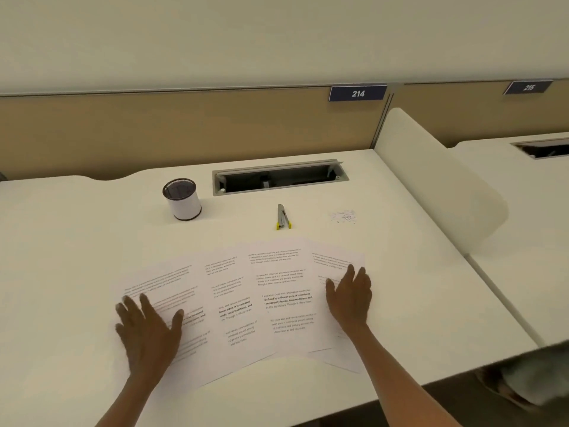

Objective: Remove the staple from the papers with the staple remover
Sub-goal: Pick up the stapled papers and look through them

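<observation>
While both hands point(147, 331) point(349, 298) press fanned papers point(261, 303) flat-fingered, grip released, staple remover point(282, 217) lies beyond

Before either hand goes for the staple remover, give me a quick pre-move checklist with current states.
1. Printed white paper sheets fanned flat on the white desk: ok.
2. Left hand flat on the leftmost sheet, fingers straight: ok.
3. Right hand flat on the rightmost sheet, holding nothing: ok.
4. Grey metal staple remover with yellow tips lying beyond the sheets, untouched, nothing lying across the way to it: ok.
5. Staple location on the sheets: cannot tell.
6. White cylindrical pen cup with black mesh rim standing apart from the remover: ok.
</observation>
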{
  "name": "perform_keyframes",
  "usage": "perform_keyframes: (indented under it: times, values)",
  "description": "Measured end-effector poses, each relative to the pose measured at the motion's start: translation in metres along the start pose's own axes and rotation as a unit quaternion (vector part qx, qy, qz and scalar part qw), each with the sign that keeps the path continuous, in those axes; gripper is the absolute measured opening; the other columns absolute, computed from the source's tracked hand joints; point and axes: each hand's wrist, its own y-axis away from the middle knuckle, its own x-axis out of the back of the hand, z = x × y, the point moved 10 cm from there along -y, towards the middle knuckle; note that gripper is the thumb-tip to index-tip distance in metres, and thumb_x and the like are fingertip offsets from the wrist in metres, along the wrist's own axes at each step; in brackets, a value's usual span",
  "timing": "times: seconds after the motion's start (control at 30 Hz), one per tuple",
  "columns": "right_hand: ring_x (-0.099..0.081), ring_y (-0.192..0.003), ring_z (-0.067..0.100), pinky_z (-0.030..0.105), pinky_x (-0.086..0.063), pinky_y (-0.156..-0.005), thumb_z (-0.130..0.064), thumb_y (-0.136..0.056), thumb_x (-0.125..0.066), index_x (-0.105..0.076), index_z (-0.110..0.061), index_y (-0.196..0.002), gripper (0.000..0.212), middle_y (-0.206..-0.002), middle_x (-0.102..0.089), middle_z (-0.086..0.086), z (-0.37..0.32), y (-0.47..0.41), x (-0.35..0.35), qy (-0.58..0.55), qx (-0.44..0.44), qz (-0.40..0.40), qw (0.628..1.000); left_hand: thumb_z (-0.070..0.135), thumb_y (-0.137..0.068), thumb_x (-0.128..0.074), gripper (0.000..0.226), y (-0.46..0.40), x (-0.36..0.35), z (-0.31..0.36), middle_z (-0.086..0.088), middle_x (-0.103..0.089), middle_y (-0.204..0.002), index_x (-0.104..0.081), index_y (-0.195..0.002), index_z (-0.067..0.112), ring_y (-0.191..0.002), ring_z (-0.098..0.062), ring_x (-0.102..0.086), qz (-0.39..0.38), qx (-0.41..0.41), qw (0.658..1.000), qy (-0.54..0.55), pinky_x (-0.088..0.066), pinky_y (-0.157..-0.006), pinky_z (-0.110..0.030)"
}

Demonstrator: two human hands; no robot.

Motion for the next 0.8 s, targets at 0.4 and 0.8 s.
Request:
perform_keyframes:
  times: [0.4,0.8]
  values:
    - [-0.028,-0.140,0.039,0.056,-0.022,-0.111,-0.048,-0.097,-0.040,-0.047,-0.005,-0.135,0.057,-0.151,-0.031,0.028,-0.033,0.013,-0.035,0.065,0.032,-0.075,0.995,0.066,-0.096,-0.036,0.086,0.014,-0.035,0.042,-0.028,0.000,-0.164,-0.018,-0.158,0.009,-0.153,-0.040,0.000,-0.168,0.016,0.985,-0.023,-0.016,-0.121,-0.053]
    - [-0.046,-0.109,0.032,0.038,-0.044,-0.084,-0.068,-0.079,-0.056,-0.046,-0.001,-0.118,0.078,-0.118,-0.048,0.015,-0.028,0.014,-0.010,0.032,-0.066,-0.060,0.996,0.056,-0.084,-0.070,0.089,0.016,-0.013,0.040,-0.028,-0.034,-0.146,-0.035,-0.150,0.007,-0.131,-0.046,-0.033,-0.122,0.059,0.991,-0.003,-0.041,-0.100,-0.056]
